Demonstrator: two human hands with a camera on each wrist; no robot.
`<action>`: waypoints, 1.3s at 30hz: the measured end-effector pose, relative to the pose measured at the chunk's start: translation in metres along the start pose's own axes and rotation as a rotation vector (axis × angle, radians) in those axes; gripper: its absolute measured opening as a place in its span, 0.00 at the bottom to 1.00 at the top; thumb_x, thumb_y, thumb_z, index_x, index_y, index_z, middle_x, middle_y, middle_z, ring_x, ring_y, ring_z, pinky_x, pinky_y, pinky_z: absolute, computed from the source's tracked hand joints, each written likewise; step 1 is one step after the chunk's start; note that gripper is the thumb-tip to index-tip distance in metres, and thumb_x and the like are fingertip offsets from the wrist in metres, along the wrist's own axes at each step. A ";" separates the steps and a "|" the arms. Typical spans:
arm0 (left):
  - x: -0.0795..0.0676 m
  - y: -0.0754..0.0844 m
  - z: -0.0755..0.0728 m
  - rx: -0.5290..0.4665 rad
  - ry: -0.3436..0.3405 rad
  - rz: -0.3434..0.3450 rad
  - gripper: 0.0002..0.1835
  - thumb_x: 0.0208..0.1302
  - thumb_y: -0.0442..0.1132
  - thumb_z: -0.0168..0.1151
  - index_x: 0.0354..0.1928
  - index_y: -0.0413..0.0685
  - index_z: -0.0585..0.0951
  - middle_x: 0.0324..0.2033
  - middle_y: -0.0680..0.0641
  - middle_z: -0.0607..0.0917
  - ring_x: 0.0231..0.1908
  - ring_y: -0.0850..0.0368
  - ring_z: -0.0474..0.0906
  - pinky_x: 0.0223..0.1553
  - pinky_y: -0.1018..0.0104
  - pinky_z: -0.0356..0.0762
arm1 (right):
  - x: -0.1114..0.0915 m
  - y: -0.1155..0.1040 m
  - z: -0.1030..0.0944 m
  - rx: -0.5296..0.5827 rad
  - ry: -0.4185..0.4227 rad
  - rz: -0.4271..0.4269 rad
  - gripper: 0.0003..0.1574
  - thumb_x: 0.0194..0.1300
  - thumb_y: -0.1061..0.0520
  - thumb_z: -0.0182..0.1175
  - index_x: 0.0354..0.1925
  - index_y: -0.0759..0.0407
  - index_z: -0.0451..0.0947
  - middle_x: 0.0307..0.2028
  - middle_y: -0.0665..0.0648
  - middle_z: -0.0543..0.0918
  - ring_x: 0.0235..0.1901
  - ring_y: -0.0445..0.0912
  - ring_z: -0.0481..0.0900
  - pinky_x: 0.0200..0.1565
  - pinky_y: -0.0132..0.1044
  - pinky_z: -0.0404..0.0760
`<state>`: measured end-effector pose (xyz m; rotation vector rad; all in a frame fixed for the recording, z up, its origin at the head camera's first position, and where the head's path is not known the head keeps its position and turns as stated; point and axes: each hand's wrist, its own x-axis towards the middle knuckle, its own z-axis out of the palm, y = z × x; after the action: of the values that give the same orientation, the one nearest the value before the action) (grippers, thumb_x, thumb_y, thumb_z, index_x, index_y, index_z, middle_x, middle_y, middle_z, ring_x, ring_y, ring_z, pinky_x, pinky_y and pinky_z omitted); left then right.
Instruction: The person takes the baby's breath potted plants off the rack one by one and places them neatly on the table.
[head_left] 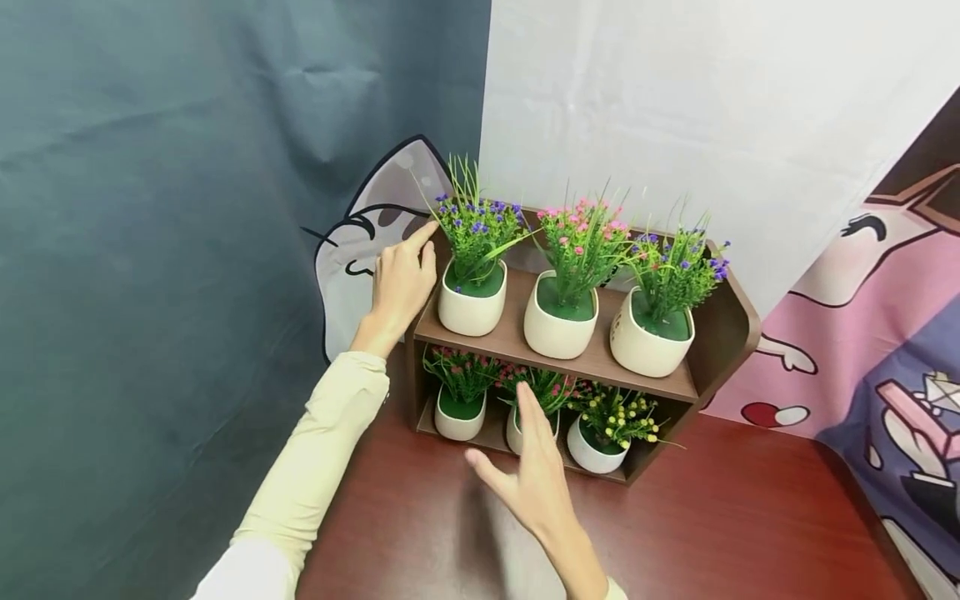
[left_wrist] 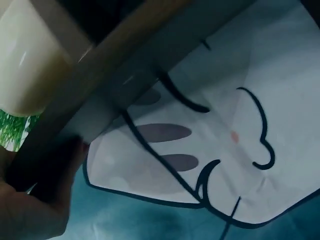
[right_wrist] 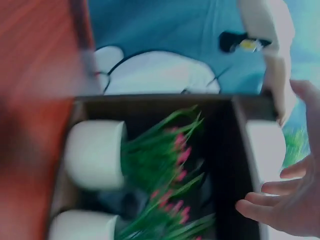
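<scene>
A two-tier brown wooden shelf (head_left: 729, 333) stands on the table with potted artificial plants on both tiers. My left hand (head_left: 401, 279) grips the upper edge of its left side panel; the left wrist view has thumb and fingers on either side of the panel (left_wrist: 95, 112). Closest to that hand on the top tier is a white pot (head_left: 471, 310) of purple flowers. My right hand (head_left: 531, 475) is held in front of the lower tier, fingers extended and thumb spread, holding nothing. It partly hides the lower middle pot (head_left: 514, 435) with pink flowers.
Along the top tier are also a pink-flowered plant (head_left: 573, 237) and another purple one (head_left: 667, 275). Below sit a red-pink-flowered plant (head_left: 459, 417) and a yellow-flowered one (head_left: 597, 450). The reddish table (head_left: 712, 517) extends forward; printed cloth (head_left: 825, 292) hangs behind.
</scene>
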<state>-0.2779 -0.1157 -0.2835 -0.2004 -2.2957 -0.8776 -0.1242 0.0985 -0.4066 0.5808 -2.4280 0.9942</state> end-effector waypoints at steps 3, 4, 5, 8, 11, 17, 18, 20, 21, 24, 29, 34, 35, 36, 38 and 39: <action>-0.004 -0.001 0.005 0.003 0.092 0.039 0.19 0.69 0.40 0.47 0.59 0.52 0.76 0.16 0.42 0.76 0.12 0.50 0.62 0.21 0.57 0.60 | 0.029 -0.017 0.006 0.033 0.067 -0.044 0.57 0.55 0.36 0.62 0.72 0.56 0.48 0.68 0.57 0.58 0.66 0.48 0.56 0.60 0.49 0.60; -0.005 -0.001 0.006 0.000 0.113 0.046 0.19 0.69 0.39 0.47 0.59 0.52 0.77 0.16 0.43 0.76 0.12 0.51 0.61 0.21 0.58 0.59 | 0.039 -0.021 0.007 0.042 0.095 -0.052 0.56 0.56 0.36 0.62 0.71 0.58 0.49 0.68 0.58 0.59 0.66 0.48 0.57 0.60 0.49 0.60; -0.005 0.000 0.007 -0.003 0.130 0.049 0.18 0.69 0.39 0.47 0.58 0.52 0.77 0.16 0.43 0.76 0.12 0.51 0.60 0.21 0.58 0.58 | 0.049 -0.025 0.009 0.053 0.129 -0.053 0.56 0.56 0.37 0.62 0.71 0.60 0.50 0.67 0.59 0.60 0.65 0.49 0.57 0.60 0.48 0.60; -0.007 0.000 0.009 -0.013 0.166 0.043 0.18 0.68 0.39 0.47 0.57 0.53 0.78 0.14 0.44 0.75 0.11 0.51 0.60 0.19 0.59 0.57 | 0.081 -0.032 0.015 0.049 0.218 -0.003 0.57 0.55 0.36 0.62 0.70 0.63 0.50 0.66 0.63 0.61 0.65 0.51 0.58 0.59 0.49 0.61; -0.006 0.000 0.012 -0.015 0.206 0.043 0.18 0.67 0.39 0.48 0.55 0.53 0.80 0.14 0.43 0.75 0.11 0.50 0.59 0.18 0.58 0.57 | 0.112 -0.035 0.022 0.001 0.252 0.099 0.62 0.53 0.32 0.61 0.70 0.65 0.47 0.65 0.65 0.60 0.64 0.54 0.60 0.58 0.49 0.63; -0.002 0.004 0.017 -0.028 0.234 0.045 0.17 0.67 0.40 0.48 0.53 0.55 0.81 0.13 0.45 0.76 0.11 0.51 0.60 0.18 0.59 0.56 | 0.159 -0.032 0.037 0.009 0.259 0.303 0.64 0.49 0.34 0.65 0.70 0.65 0.47 0.61 0.66 0.63 0.55 0.59 0.69 0.51 0.50 0.69; -0.002 0.004 0.018 -0.033 0.229 0.045 0.17 0.67 0.40 0.48 0.54 0.56 0.81 0.12 0.46 0.74 0.10 0.51 0.59 0.17 0.60 0.55 | 0.163 -0.030 0.038 0.016 0.271 0.321 0.63 0.49 0.35 0.66 0.69 0.64 0.48 0.60 0.65 0.65 0.53 0.58 0.70 0.50 0.50 0.70; -0.003 0.005 0.020 -0.042 0.218 0.043 0.18 0.68 0.40 0.47 0.54 0.56 0.81 0.10 0.48 0.70 0.09 0.52 0.56 0.17 0.61 0.53 | 0.166 -0.027 0.041 0.019 0.299 0.338 0.60 0.47 0.37 0.68 0.67 0.63 0.53 0.55 0.63 0.68 0.49 0.57 0.72 0.47 0.50 0.72; -0.004 0.006 0.021 -0.045 0.214 0.043 0.18 0.68 0.40 0.46 0.55 0.56 0.80 0.09 0.49 0.69 0.09 0.52 0.55 0.16 0.61 0.52 | 0.166 -0.026 0.042 0.018 0.312 0.341 0.59 0.46 0.38 0.69 0.66 0.62 0.54 0.53 0.62 0.69 0.48 0.56 0.73 0.45 0.49 0.72; -0.005 0.004 0.023 -0.048 0.220 0.042 0.18 0.68 0.39 0.47 0.55 0.56 0.80 0.10 0.49 0.69 0.09 0.52 0.54 0.16 0.61 0.52 | 0.162 -0.026 0.041 0.040 0.314 0.343 0.58 0.44 0.38 0.70 0.65 0.61 0.56 0.52 0.61 0.70 0.47 0.55 0.74 0.44 0.49 0.73; -0.007 -0.003 0.024 -0.050 0.278 0.069 0.17 0.68 0.38 0.47 0.52 0.54 0.82 0.28 0.47 0.84 0.12 0.53 0.60 0.18 0.60 0.57 | 0.148 -0.031 0.036 0.085 0.244 0.331 0.59 0.46 0.39 0.69 0.67 0.62 0.54 0.57 0.62 0.69 0.48 0.56 0.74 0.45 0.50 0.73; -0.008 -0.011 0.026 -0.050 0.345 0.135 0.18 0.68 0.37 0.48 0.55 0.52 0.80 0.33 0.45 0.85 0.12 0.54 0.58 0.18 0.60 0.56 | 0.135 -0.036 0.031 0.093 0.212 0.297 0.60 0.47 0.40 0.68 0.68 0.63 0.52 0.58 0.64 0.69 0.48 0.57 0.74 0.45 0.49 0.73; -0.008 -0.012 0.027 -0.050 0.350 0.139 0.18 0.67 0.36 0.48 0.56 0.52 0.79 0.27 0.45 0.84 0.11 0.54 0.56 0.18 0.60 0.55 | 0.132 -0.037 0.030 0.094 0.212 0.291 0.60 0.47 0.40 0.68 0.68 0.63 0.52 0.58 0.64 0.69 0.48 0.57 0.74 0.45 0.49 0.73; -0.008 -0.012 0.027 -0.046 0.350 0.145 0.19 0.67 0.35 0.48 0.58 0.53 0.77 0.22 0.44 0.81 0.11 0.55 0.55 0.18 0.61 0.54 | 0.129 -0.037 0.029 0.095 0.210 0.286 0.60 0.47 0.41 0.68 0.68 0.63 0.52 0.59 0.64 0.69 0.49 0.57 0.74 0.46 0.49 0.73; -0.009 -0.014 0.026 -0.038 0.342 0.142 0.21 0.67 0.34 0.47 0.61 0.55 0.74 0.14 0.45 0.72 0.11 0.55 0.51 0.18 0.61 0.51 | 0.122 -0.039 0.026 0.098 0.204 0.275 0.59 0.47 0.41 0.69 0.68 0.63 0.53 0.60 0.63 0.68 0.50 0.56 0.74 0.46 0.49 0.73; -0.010 -0.014 0.026 -0.034 0.334 0.139 0.23 0.67 0.34 0.47 0.62 0.55 0.73 0.12 0.47 0.68 0.11 0.55 0.51 0.18 0.61 0.51 | 0.118 -0.039 0.025 0.104 0.199 0.263 0.59 0.46 0.41 0.69 0.68 0.63 0.53 0.60 0.63 0.68 0.51 0.56 0.73 0.46 0.50 0.73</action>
<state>-0.2887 -0.1092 -0.3122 -0.2087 -1.9349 -0.8123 -0.2048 0.0302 -0.3364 0.1859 -2.3237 1.2279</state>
